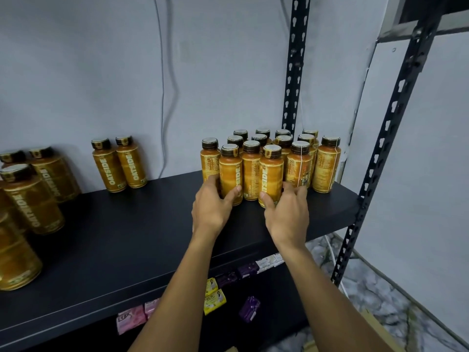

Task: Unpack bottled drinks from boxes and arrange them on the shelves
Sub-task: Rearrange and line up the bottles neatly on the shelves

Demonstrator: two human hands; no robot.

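Several gold Oatside bottles with dark caps stand packed in rows at the right end of the black shelf. My left hand grips one front-row bottle near its base, thumb on its right side. My right hand grips the neighbouring front bottle low down, thumb on its left, fingers reaching behind. Both bottles stand upright on the shelf, touching the group.
Two more bottles stand near the wall at centre left, and several bottles cluster at the far left. Black slotted uprights frame the right side. Soap packs lie on the lower shelf. A cable hangs down the wall.
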